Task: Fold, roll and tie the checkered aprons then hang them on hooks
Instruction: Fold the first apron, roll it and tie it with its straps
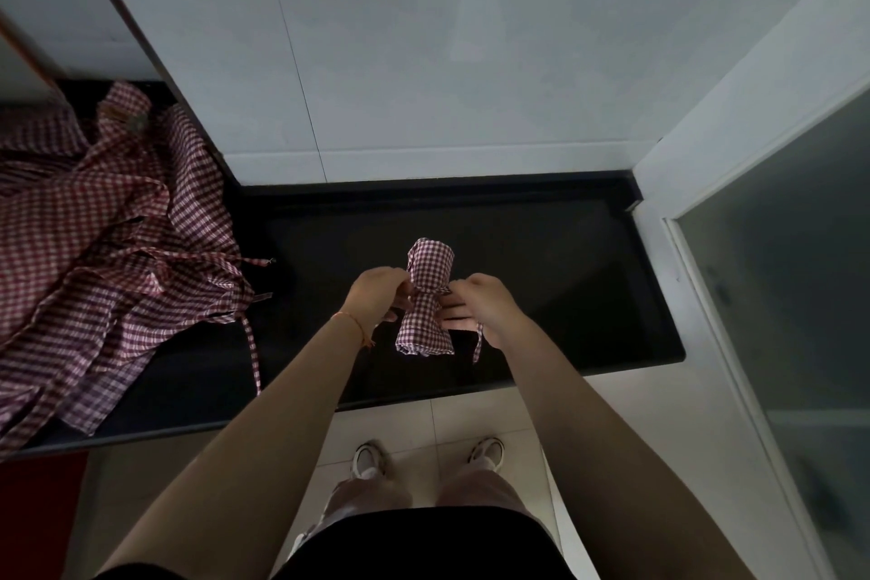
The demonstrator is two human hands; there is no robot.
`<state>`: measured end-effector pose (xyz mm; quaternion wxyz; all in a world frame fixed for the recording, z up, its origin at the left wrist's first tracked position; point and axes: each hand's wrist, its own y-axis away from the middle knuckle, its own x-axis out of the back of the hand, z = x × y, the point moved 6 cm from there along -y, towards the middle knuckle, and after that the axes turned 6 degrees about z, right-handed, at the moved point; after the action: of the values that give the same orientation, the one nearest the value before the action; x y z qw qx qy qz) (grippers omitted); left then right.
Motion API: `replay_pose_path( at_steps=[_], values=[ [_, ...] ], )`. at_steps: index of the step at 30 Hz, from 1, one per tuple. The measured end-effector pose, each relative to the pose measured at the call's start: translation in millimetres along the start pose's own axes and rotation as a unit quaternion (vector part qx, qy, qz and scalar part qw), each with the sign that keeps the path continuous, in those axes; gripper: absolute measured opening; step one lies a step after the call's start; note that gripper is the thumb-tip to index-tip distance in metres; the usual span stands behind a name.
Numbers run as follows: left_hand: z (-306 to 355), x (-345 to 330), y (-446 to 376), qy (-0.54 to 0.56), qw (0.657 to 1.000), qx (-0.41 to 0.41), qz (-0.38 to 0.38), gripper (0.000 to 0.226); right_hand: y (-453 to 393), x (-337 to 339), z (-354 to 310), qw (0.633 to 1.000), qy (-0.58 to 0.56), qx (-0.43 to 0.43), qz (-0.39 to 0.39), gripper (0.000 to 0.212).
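A rolled red-and-white checkered apron (pixel 427 266) lies on the black countertop (pixel 565 278), cinched around its middle by its own strap. My left hand (pixel 376 294) grips the strap on the roll's left side. My right hand (pixel 487 304) pinches the strap on the right side, and a loose strap end (pixel 478 344) hangs below it. Both hands press against the roll's waist. A reflection of fingers shows on the glossy counter under my right hand.
A heap of loose checkered aprons (pixel 103 250) covers the counter's left part, straps trailing over the front edge (pixel 254 358). White tiled wall (pixel 423 61) stands behind. A frosted glass door (pixel 800 297) is at the right. Pale floor tiles and my shoes (pixel 372 462) are below.
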<state>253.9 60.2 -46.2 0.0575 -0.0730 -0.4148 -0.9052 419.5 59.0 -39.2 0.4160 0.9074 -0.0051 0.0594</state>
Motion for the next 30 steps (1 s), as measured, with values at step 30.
replay_pose_path(
  at_steps=[30],
  values=[
    [6,-7,15,-0.096,0.978,-0.181,-0.038,0.013,16,-16,-69,0.959,0.144,0.246,0.012,0.025]
  ],
)
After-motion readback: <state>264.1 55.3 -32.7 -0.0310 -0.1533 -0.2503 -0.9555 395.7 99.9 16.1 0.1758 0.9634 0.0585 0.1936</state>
